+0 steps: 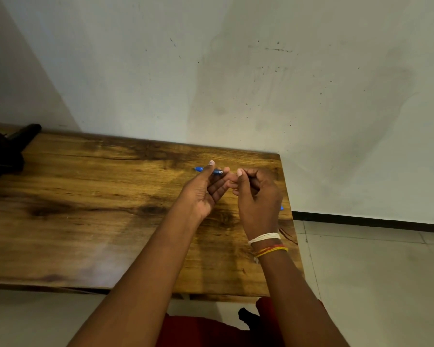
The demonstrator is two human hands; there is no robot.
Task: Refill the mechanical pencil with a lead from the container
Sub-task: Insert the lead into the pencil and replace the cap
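Note:
My left hand (206,189) holds a blue mechanical pencil (217,172) level above the wooden table, thumb on top, its open end facing right. My right hand (257,196) pinches a thin dark lead (232,173) between thumb and forefinger. The lead's left tip sits at the pencil's open end. A small blue bit (282,208) shows behind my right hand near the table's right edge; I cannot tell whether it is the lead container.
The wooden table (98,209) stands against a white wall, its right edge just past my right hand. A black object (8,149) lies at the far left corner. Tiled floor lies to the right and in front.

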